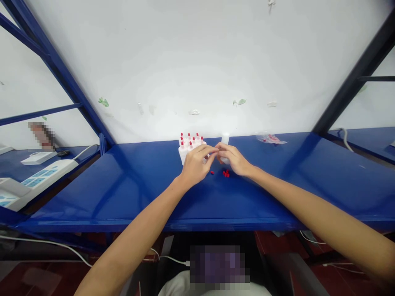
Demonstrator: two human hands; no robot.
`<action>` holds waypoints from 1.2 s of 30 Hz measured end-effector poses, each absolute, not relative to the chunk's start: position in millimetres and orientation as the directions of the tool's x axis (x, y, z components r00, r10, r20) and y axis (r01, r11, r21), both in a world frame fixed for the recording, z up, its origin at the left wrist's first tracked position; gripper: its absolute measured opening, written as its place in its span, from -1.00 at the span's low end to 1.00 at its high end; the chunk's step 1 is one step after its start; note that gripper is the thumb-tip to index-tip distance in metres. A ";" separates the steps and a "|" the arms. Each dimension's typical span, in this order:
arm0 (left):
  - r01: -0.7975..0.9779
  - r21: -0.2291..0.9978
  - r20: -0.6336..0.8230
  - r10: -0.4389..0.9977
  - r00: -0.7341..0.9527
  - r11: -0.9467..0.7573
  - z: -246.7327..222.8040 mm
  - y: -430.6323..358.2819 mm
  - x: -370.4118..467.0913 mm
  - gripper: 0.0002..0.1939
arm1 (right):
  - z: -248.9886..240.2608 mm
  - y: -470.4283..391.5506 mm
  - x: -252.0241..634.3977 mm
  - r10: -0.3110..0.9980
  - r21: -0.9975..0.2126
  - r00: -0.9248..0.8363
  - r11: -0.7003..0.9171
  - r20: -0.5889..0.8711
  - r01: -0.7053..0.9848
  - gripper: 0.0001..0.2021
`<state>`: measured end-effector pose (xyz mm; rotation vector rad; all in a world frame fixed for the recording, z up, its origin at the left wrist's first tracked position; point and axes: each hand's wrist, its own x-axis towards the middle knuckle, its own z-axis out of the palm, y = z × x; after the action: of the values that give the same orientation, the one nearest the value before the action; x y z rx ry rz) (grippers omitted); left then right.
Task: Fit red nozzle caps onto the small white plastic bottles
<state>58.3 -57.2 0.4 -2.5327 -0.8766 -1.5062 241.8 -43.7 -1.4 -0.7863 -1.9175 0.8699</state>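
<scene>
Fingertips of my left hand point(197, 163) and my right hand point(233, 159) meet above the blue table. Both are pinched closed, and what they hold, if anything, is too small to make out. To the left of and partly behind my left hand stand several white squeeze bottles point(182, 155) in a tight group, with red tips on top. A white bottle point(225, 138) is upright behind my right hand, which partly covers it. Below the hands lie a small pile of red caps point(226, 174) and a single red cap point(212, 172).
A clear plastic bag point(271, 139) with red pieces lies at the back right of the blue table point(138, 185). Blue metal frames point(70, 86) rise at both sides, and a white wall is behind. On the left shelf lie a power strip point(46, 176) and a white box point(39, 158).
</scene>
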 end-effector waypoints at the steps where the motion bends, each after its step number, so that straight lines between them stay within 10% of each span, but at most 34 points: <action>1: 0.460 0.256 0.833 0.435 0.341 -0.850 -1.2 -58.0 61.0 -0.86 | -1.9 -44.5 241.4 0.778 -0.817 -0.442 0.556 0.447 0.153 -0.85; 15: 0.351 0.465 0.770 0.567 0.292 -0.813 -9.9 -63.1 70.1 -0.91 | -4.5 -46.6 241.1 0.719 -0.845 -0.551 0.533 0.423 0.046 -0.83; 36: 0.314 0.406 0.758 0.508 0.409 -0.858 -11.6 -64.4 69.0 -0.70 | -2.4 -52.2 233.7 0.727 -0.767 -0.483 0.621 0.488 0.161 -0.84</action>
<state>69.0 -64.4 -11.6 -2.7998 -0.8287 -1.6272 233.7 -52.2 -2.4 -0.6992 -1.9856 0.8337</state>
